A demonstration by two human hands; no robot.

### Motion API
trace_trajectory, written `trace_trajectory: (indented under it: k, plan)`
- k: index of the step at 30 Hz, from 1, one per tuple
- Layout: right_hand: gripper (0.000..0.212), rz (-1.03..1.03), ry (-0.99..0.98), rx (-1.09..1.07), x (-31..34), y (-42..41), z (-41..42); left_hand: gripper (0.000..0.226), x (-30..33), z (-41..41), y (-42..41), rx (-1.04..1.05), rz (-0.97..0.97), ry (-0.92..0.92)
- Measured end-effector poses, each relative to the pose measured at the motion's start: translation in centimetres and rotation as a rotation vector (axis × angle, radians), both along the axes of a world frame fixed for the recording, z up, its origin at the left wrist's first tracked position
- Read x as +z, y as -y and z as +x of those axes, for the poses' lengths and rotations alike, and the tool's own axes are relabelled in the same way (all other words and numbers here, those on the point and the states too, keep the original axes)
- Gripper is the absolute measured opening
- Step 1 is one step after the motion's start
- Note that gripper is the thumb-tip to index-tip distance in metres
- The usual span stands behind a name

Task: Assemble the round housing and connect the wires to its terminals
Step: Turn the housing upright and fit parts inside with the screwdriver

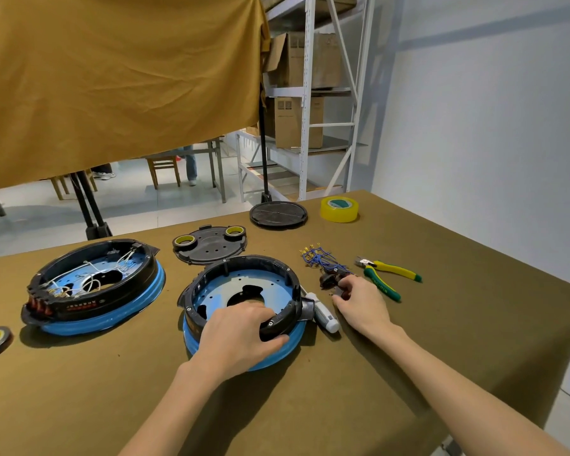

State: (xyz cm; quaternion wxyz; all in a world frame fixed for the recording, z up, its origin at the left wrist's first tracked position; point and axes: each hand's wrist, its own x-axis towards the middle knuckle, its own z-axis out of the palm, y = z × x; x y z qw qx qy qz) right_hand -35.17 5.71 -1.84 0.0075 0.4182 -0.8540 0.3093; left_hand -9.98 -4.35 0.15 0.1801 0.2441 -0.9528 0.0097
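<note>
2 hands are at work, and each explains itself from the fingers outward; the left hand (241, 327) curls its fingers over the near rim of the round housing (244, 304), thumb on the outer blue band, gripping the black ring, most likely to pin it flat against the table (441, 324) while the other hand fetches parts; the right hand (362, 301) lies just right of the housing, fingertips bent down onto a small dark component (329, 280) at the near end of the blue wires (320, 260), seemingly pinching it, though the exact contact is hidden by the fingers.

The housing sits at the middle of the table, open side up, its blue plate with a central cut-out exposed and no wires in it yet; being round, it has no long axis in plan, its axis of symmetry standing upright, and a grey lug on its right edge points toward the right hand. A white-handled screwdriver (324, 315) lies touching that lug, handle toward the person, kept within reach. The wire bundle runs from the dark component away from the person, its brass terminals at the far end.

1 second housing (96, 284), already wired in white, rests well to the left, probably as a reference; the pliers (389, 274) lie right of the wires.
</note>
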Motion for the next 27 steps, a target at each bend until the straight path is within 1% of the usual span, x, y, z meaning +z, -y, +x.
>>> trace_trajectory:
  k: [2,5,7,10,12,14,16,17,20,22,24,27]
  plan:
    - [0.04,0.046,0.007,-0.003,-0.2,0.5,-0.5,0.048,-0.1,0.0,0.1,-0.004,0.006,-0.005]
    - [0.043,0.037,0.012,0.0,-0.1,1.6,-1.0,0.047,-0.2,0.0,0.2,-0.01,0.009,-0.022]
    - [0.049,0.109,-0.034,0.016,0.0,2.5,-1.1,0.047,-0.1,0.0,0.2,-0.013,0.006,-0.028]
    - [0.056,0.194,-0.097,-0.059,0.1,4.2,-1.1,0.046,-0.1,-0.1,0.4,-0.016,0.002,-0.043]
    - [0.054,0.227,-0.202,-0.091,0.1,5.0,-0.8,0.046,-0.2,-0.1,0.4,-0.026,0.006,-0.05]
    - [0.049,0.217,-0.277,-0.07,0.1,5.4,-0.2,0.048,-0.3,-0.2,0.5,-0.03,0.01,-0.059]
    - [0.04,0.134,-0.255,-0.018,0.3,5.3,0.6,0.05,-0.4,-0.2,0.6,-0.025,0.023,-0.063]
    - [0.037,0.056,-0.217,0.003,0.5,5.1,1.0,0.052,-0.4,-0.2,0.6,-0.023,0.03,-0.064]
    - [0.03,-0.263,0.005,0.049,1.3,4.1,2.7,0.063,-0.2,-0.2,0.7,-0.013,0.098,-0.09]
    - [0.031,-0.411,0.163,0.135,1.8,3.7,4.3,0.066,0.0,-0.2,0.7,0.01,0.149,-0.11]
    - [0.031,-0.45,0.206,0.239,2.0,3.9,5.9,0.065,0.1,-0.2,0.6,0.028,0.184,-0.098]
    - [0.031,-0.395,0.132,0.352,2.3,4.5,7.4,0.061,0.4,-0.1,0.6,0.025,0.273,-0.094]
